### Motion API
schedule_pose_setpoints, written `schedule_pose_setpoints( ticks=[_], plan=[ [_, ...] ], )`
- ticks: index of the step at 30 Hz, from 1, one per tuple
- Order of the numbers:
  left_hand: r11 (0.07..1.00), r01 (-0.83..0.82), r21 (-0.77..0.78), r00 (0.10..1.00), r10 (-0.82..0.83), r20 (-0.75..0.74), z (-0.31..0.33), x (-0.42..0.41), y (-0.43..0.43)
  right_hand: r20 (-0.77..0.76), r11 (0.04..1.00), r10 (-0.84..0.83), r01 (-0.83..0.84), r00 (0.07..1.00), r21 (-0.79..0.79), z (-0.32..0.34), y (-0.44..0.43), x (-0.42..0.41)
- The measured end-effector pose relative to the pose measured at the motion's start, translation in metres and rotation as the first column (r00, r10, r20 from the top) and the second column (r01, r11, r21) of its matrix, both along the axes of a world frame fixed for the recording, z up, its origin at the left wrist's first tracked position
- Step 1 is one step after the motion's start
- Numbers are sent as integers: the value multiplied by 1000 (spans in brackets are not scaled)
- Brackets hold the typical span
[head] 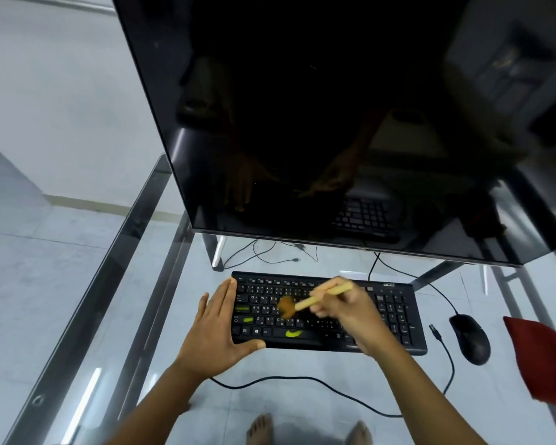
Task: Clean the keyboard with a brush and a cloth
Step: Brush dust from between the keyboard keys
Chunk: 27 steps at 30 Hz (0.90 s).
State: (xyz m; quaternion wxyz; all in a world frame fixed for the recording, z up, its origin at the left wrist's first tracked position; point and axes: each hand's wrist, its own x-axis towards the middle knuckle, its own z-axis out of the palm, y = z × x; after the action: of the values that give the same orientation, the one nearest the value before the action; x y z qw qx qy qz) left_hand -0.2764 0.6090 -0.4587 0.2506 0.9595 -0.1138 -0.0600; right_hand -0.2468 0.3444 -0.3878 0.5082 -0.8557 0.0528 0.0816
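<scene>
A black keyboard [395, 316] with yellow-green marks on a few keys lies on the glass desk in front of the monitor. My right hand [350, 313] grips a small brush [305, 304] by its pale wooden handle; its brown bristles touch the keys left of the keyboard's middle. My left hand [217, 329] lies flat with straight fingers against the keyboard's left end, its thumb along the front edge. A dark red cloth [543, 361] lies at the right edge of the desk, apart from both hands.
A large dark monitor [318, 123] stands just behind the keyboard. A black mouse [471, 340] sits right of the keyboard, with cables trailing across the glass desk [302, 364]. My bare feet and the tiled floor show through the glass.
</scene>
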Motion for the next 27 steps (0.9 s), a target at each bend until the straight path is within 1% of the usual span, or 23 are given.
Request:
schedule_pose_setpoints(
  ticks=[1, 2, 3, 4, 5, 6, 8, 9, 10, 11, 12, 13, 15, 16, 17, 18, 19, 21, 22, 23, 25, 26, 27],
  plan=[
    [1000, -8, 17, 1000, 8, 1, -1, 0, 1, -3, 998, 20, -20, 1000, -54, 0, 1, 0],
    [1000, -18, 26, 1000, 18, -2, -1, 1, 0, 70, 993, -41, 49, 997, -109, 0, -1, 1],
    [999, -28, 28, 1000, 28, -6, -1, 3, -3, 201, 970, -125, 162, 972, -179, 1, -4, 2],
    [999, -39, 24, 999, 39, -7, 1, 5, -8, 272, 956, -191, 242, 943, -165, 2, -8, 2],
    [999, -45, 15, 999, 45, -2, 3, 7, -14, 280, 959, -196, 244, 940, -147, 2, -10, 2],
    [999, -37, 5, 999, 37, 11, 6, 9, -20, 223, 975, -162, 191, 961, -114, 4, -10, 1],
    [1000, 26, 6, 999, -27, 44, 13, 14, -37, 53, 995, -6, 11, 999, -97, 3, -8, -3],
    [998, 65, 18, 996, -66, 55, 16, 17, -46, 65, 992, -14, 22, 998, -123, 3, -10, -3],
    [994, 102, 34, 993, -104, 56, 19, 20, -55, 151, 981, -77, 102, 986, -163, 4, -13, -2],
    [990, 128, 55, 990, -131, 46, 22, 23, -63, 241, 964, -164, 208, 956, -167, 5, -18, -1],
    [986, 147, 80, 988, -149, 28, 23, 26, -70, 250, 961, -200, 240, 947, -138, 8, -23, -1],
    [980, 165, 110, 986, -166, 4, 24, 29, -76, 234, 970, -178, 211, 956, -124, 8, -26, -2],
    [963, 211, 170, 977, -202, -67, 24, 32, -84, 82, 992, -38, 48, 996, -113, 7, -27, -9],
    [957, 223, 187, 973, -208, -99, 23, 32, -87, 82, 987, -29, 41, 996, -158, 5, -27, -11],
    [953, 233, 196, 970, -211, -124, 22, 33, -89, 128, 978, -71, 94, 989, -186, 4, -30, -12],
    [950, 240, 201, 966, -214, -145, 20, 33, -91, 182, 969, -160, 189, 970, -158, 5, -33, -14],
    [947, 245, 209, 964, -214, -159, 19, 33, -92, 203, 967, -193, 222, 960, -129, 6, -37, -17],
    [939, 248, 240, 964, -215, -158, 15, 33, -91, 83, 992, -123, 125, 989, -24, 6, -37, -23],
    [933, 252, 256, 964, -218, -154, 15, 33, -91, 21, 998, -48, 49, 999, -27, 3, -36, -28],
    [930, 255, 266, 963, -220, -153, 14, 33, -90, 22, 996, -21, 23, 1000, -91, 1, -36, -31],
    [929, 253, 270, 964, -218, -155, 14, 33, -91, 176, 971, -148, 177, 973, -163, 1, -39, -31],
    [929, 252, 269, 964, -216, -156, 14, 32, -92, 231, 960, -189, 229, 954, -160, 2, -41, -30],
    [930, 251, 269, 964, -216, -155, 15, 32, -92, 219, 966, -193, 224, 957, -127, 3, -41, -28]
  ],
)
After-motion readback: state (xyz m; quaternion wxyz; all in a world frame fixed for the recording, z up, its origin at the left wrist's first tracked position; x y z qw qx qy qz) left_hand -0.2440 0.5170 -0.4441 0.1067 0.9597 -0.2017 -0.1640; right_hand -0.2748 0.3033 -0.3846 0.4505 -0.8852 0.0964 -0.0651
